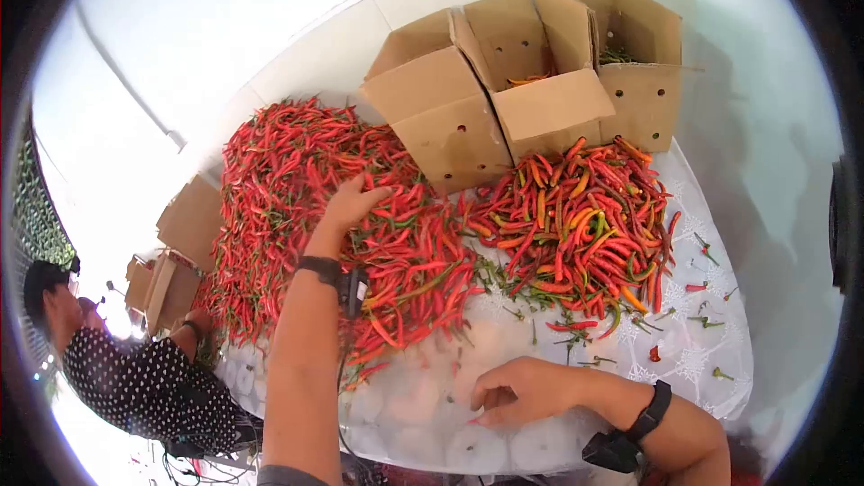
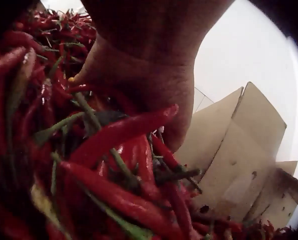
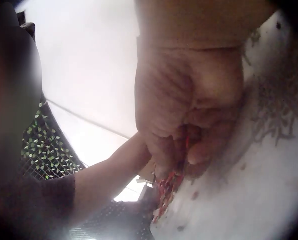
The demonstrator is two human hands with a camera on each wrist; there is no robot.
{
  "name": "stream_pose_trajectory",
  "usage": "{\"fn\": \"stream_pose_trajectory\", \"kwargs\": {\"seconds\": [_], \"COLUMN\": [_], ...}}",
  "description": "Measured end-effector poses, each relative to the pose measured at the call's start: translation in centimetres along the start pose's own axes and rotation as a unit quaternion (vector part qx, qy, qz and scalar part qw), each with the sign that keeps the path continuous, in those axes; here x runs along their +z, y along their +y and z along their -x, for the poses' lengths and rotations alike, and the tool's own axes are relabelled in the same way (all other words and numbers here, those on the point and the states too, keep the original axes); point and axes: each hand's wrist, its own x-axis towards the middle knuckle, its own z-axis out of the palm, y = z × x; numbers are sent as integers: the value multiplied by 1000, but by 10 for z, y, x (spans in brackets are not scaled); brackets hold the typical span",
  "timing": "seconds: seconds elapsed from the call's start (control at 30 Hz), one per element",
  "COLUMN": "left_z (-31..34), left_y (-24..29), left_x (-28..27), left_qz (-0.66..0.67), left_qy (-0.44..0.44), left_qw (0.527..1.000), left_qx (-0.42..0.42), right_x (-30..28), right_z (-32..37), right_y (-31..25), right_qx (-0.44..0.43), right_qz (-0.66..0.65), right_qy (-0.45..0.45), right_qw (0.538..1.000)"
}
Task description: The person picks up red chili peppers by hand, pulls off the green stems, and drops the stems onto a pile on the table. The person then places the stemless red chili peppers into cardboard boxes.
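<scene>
My left hand (image 1: 353, 204) reaches into the large heap of red chillies (image 1: 288, 162), thumb and a finger apart. Its fingers are partly hidden behind a red chilli (image 2: 124, 131) in the left wrist view. My right hand (image 1: 531, 391) hangs over the white tablecloth near its front edge, fingers loosely bent. Red shows between those fingers (image 3: 201, 150) in the right wrist view, with the heap behind them; I cannot tell whether they hold a chilli. A second heap of red, orange and green chillies (image 1: 576, 225) lies to the right.
Three open cardboard boxes stand at the back; the middle box (image 1: 549, 112) and right box (image 1: 639, 94) have chillies or green bits inside. Loose stems (image 1: 706, 319) are scattered over the lace tablecloth (image 1: 693, 360). At the left, another person (image 1: 135, 387) reaches toward the heap.
</scene>
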Motion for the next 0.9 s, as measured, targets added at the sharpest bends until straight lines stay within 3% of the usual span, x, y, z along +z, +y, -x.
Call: {"fn": "stream_pose_trajectory", "kwargs": {"seconds": [0.03,0.13,0.3,0.43,0.5,0.53,0.7,0.8,0.9], "left_z": [8,30,72,124,142,155,209,220,221], "left_y": [2,11,22,50,50,55,48,8,-61], "left_x": [7,19,41,31,25,21,1,-5,6], "left_qz": [-59,-14,-14,20,-9,-24,-39,61,-51], "left_qy": [69,23,46,4,12,16,201,294,409], "left_qw": [996,1000,999,999,996,992,964,952,911], "left_qx": [20,15,16,31,93,123,171,64,8], "right_x": [0,1,3,5,3,4,2,1,-2], "right_z": [0,0,1,4,4,3,2,1,0], "right_y": [1,2,3,-7,-15,-13,-13,-10,-3], "right_qx": [0,7,11,55,102,74,-7,-4,-44], "right_qz": [-2,-13,-21,-127,-155,-119,27,76,162], "right_qy": [0,1,6,55,60,102,310,377,388], "right_qw": [1000,1000,1000,989,981,985,950,923,906]}}
